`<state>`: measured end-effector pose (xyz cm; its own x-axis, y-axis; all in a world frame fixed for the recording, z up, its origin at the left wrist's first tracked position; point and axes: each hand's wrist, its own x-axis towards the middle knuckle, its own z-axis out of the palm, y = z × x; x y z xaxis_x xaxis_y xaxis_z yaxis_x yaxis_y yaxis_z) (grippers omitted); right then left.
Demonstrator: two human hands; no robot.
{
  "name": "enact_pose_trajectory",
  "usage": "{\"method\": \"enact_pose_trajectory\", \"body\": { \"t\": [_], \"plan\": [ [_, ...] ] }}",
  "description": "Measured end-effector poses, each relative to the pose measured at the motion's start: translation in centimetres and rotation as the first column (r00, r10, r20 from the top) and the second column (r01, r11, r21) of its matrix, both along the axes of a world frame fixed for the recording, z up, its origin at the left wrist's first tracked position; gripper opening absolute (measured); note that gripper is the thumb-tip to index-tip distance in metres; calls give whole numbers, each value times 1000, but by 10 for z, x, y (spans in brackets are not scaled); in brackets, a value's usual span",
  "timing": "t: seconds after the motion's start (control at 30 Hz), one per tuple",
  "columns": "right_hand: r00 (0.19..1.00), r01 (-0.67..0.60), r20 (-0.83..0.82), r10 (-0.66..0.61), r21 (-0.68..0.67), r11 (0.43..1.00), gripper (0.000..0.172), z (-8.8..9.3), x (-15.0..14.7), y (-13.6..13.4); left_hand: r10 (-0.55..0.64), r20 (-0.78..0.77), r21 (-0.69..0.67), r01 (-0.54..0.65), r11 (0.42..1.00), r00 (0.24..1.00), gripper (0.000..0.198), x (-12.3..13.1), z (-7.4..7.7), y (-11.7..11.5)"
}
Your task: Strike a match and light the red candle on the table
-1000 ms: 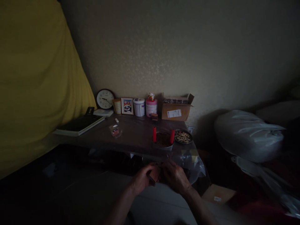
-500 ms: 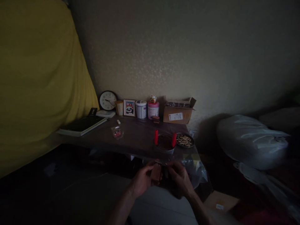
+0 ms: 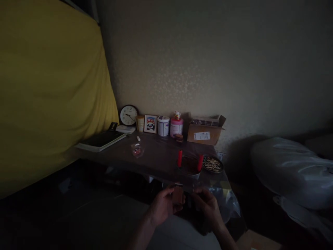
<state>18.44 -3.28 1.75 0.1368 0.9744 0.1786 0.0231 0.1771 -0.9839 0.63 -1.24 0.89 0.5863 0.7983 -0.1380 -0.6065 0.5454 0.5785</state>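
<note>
Matchbox [image 3: 178, 195], brown, is held upright in the left hand [image 3: 163, 207], in front of the table's [image 3: 156, 156] near edge. Left grip: thumb and fingers clamped on the box. Right hand [image 3: 208, 205] is just beside it, apart from the box, fingers bent toward the thumb; too dark to tell whether the tips meet or pinch anything. Beyond the hands, two red candles [image 3: 180, 158] stand at opposite sides of a round tin [image 3: 192, 176]. Just right of it, a round dish [image 3: 221, 170] holds pale matchsticks [image 3: 212, 164].

Cardboard carton [image 3: 205, 141]; glossy plastic bag [image 3: 291, 173]
</note>
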Motion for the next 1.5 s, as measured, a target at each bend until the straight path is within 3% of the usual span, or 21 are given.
{"method": "enact_pose_trajectory", "body": {
  "t": [0.2, 0.33, 0.53, 0.7, 0.87, 1.0, 1.5],
  "plan": [
    [997, -45, -58, 50, 79, 996, 24, 12, -9, -7, 31, 17, 39, -31, 999, 999, 29, 1, 1, 0],
    [997, -28, 75, 23, 69, 997, 27, 10, -13, -9, 42, 47, 46, -44, 998, 998, 32, 1, 2, -2],
    [962, -29, 274, -16, 160, 987, 28, -4, -12, -6, 81, 86, 43, -85, 995, 993, 27, 2, 3, -1],
    [918, -99, 396, 19, 181, 979, 27, 3, -17, -12, 81, 158, 37, -88, 995, 984, 26, 3, 1, 1],
    [865, -197, 497, 63, 222, 955, 41, 6, -23, -13, 90, 175, 55, -101, 993, 980, 26, 3, 6, 0],
    [860, -171, 509, 25, 243, 955, 48, 2, -25, -12, 77, 184, 71, -91, 993, 980, 25, 3, 8, -2],
    [869, -140, 494, 27, 193, 971, 34, 7, -26, -16, 25, 111, 102, -37, 994, 993, 18, 5, 11, -7]
  ]
}}
